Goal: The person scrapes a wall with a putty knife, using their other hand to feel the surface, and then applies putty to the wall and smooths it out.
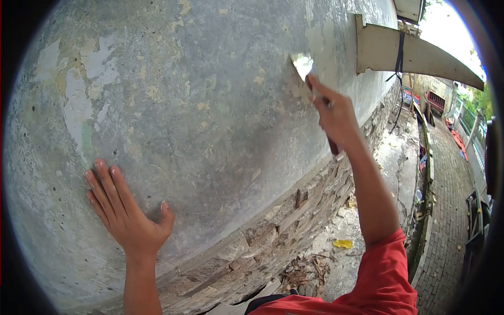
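My left hand (128, 215) lies flat on the grey, patchy wall (210, 131), its fingers spread and pointing up. Higher up and to the right, my right hand (336, 113) is wrapped round the dark handle of a scraper (303, 65). The scraper's shiny metal blade points up and left against the wall, catching bright light. The lower end of the handle sticks out below my fist. Pale areas of peeled paint show at the upper left of the wall and around the blade.
Rough stonework (278, 220) runs along the wall's foot. A beige panel (415, 52) with a black strap juts out at the upper right. Below lie dry leaves (310, 270) and a yellow leaf (343, 244). A brick path (446, 210) runs along the right.
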The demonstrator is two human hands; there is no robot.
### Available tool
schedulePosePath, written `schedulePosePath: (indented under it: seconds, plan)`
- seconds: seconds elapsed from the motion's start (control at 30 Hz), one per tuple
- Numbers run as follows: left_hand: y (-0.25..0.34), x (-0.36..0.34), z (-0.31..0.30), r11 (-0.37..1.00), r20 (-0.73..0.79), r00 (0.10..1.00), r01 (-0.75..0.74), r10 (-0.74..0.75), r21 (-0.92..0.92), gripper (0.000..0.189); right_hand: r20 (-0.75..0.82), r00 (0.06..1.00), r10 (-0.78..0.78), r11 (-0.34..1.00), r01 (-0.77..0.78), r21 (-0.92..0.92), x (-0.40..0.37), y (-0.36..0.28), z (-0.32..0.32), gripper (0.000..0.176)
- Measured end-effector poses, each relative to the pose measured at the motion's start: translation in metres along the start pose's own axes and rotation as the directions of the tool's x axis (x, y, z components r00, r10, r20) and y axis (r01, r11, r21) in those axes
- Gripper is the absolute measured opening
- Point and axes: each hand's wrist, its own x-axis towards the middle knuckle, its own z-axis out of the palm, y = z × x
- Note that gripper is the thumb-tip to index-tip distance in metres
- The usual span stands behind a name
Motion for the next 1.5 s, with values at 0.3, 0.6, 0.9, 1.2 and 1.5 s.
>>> schedulePosePath:
  seconds: [0.3, 0.6, 0.9, 1.2, 1.5]
  plan:
    - [0.001, 0.001, 0.001, 1.0, -0.029, 1.0, 0.003, -0.004, -0.021, 0.084, 0.05, 0.998, 0.032, 0.999, -0.03, -0.044, -0.068, 0.045, 0.027, 0.044]
    - [0.033, 0.009, 0.008, 0.996, -0.097, 0.991, 0.089, -0.088, 0.0, 0.088, 0.022, 0.999, 0.032, 0.991, -0.035, 0.133, 0.064, 0.025, -0.041, 0.041]
    - [0.146, 0.039, 0.041, 0.988, -0.022, 0.992, 0.121, -0.124, -0.092, 0.084, 0.018, 0.956, -0.293, 0.956, 0.292, 0.033, 0.003, 0.15, -0.006, 0.043]
    - [0.178, 0.049, 0.066, 0.989, -0.14, 0.982, 0.135, -0.127, 0.052, 0.084, 0.062, 0.974, -0.218, 0.975, 0.22, -0.032, 0.092, 0.129, -0.065, 0.039]
    - [0.241, 0.123, 0.09, 0.981, 0.01, 0.995, 0.098, -0.098, -0.168, 0.094, 0.048, 0.915, -0.4, 0.916, 0.4, 0.004, 0.054, 0.162, -0.025, 0.049]
